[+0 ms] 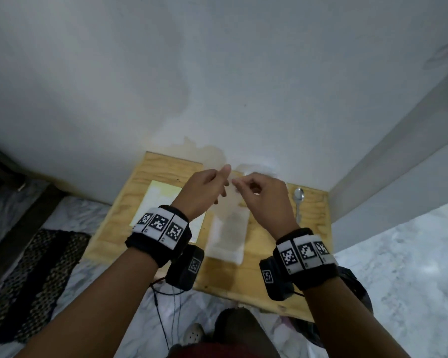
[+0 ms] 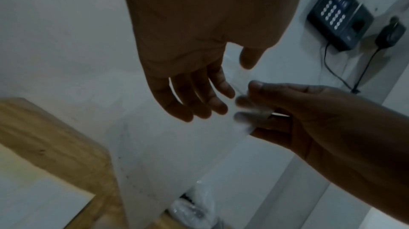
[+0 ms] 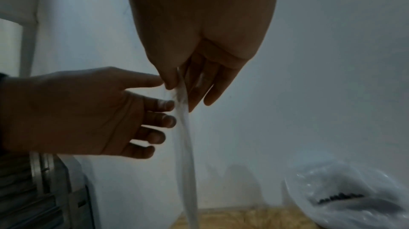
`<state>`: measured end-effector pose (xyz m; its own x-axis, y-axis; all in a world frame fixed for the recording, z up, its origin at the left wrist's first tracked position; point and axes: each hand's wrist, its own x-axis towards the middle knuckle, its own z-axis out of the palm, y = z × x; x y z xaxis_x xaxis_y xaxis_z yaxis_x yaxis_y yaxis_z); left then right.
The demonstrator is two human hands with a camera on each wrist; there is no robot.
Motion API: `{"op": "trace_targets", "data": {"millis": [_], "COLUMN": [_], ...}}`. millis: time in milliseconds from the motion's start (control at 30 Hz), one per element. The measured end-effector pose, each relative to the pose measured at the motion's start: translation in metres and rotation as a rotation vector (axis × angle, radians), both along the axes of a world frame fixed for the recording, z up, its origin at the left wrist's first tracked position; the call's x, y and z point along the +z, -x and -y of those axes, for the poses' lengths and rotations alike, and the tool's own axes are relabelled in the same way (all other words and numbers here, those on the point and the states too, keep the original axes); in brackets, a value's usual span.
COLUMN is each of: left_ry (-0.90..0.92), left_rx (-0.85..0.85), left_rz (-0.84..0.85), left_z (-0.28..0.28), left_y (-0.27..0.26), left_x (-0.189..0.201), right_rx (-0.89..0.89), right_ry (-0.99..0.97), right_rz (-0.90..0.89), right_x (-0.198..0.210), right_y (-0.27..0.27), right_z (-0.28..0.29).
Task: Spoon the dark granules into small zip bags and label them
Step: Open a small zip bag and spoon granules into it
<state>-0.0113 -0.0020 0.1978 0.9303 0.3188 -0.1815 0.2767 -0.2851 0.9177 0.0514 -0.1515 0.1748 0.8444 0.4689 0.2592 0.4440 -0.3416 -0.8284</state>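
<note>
Both hands are raised over the wooden table (image 1: 269, 267). My right hand (image 1: 239, 184) pinches the top edge of a clear small zip bag (image 3: 186, 145) between thumb and fingers, and the bag hangs down empty. My left hand (image 1: 221, 184) is beside it with fingers nearly straight, fingertips (image 3: 168, 120) touching the bag's side. A crumpled clear bag of dark granules (image 3: 345, 196) sits against the wall behind the hands. A metal spoon (image 1: 298, 200) lies on the table at the right. A stack of empty zip bags (image 1: 226, 236) lies below the hands.
A pale sheet of paper (image 1: 161, 202) lies on the table's left half. The white wall rises directly behind the table, with a black keypad device (image 2: 340, 17) and cables on it. A dark patterned rug (image 1: 36, 275) covers the floor at left.
</note>
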Motion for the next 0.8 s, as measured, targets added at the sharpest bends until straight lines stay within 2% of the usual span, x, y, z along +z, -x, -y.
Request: {"op": "trace_targets", "data": {"millis": [200, 267, 433, 633, 800], "left_ry": [0.104, 0.123, 0.16, 0.168, 0.1], "left_rx": [0.017, 0.005, -0.063, -0.132, -0.165], "left_rz": [0.047, 0.061, 0.087, 0.105, 0.147], "left_z": [0.003, 0.002, -0.001, -0.004, -0.005], "left_y": [-0.003, -0.002, -0.002, -0.007, -0.011], "left_x": [0.021, 0.022, 0.021, 0.014, 0.008], "right_rx": [0.05, 0.074, 0.091, 0.117, 0.016], "right_ry": [0.004, -0.015, -0.093, -0.072, -0.026], "right_rz": [0.121, 0.073, -0.203, -0.223, -0.226], "right_x": [0.011, 0.014, 0.026, 0.026, 0.02], "right_y": [0.011, 0.013, 0.011, 0.002, -0.009], "right_z": [0.002, 0.003, 0.001, 0.001, 0.001]}}
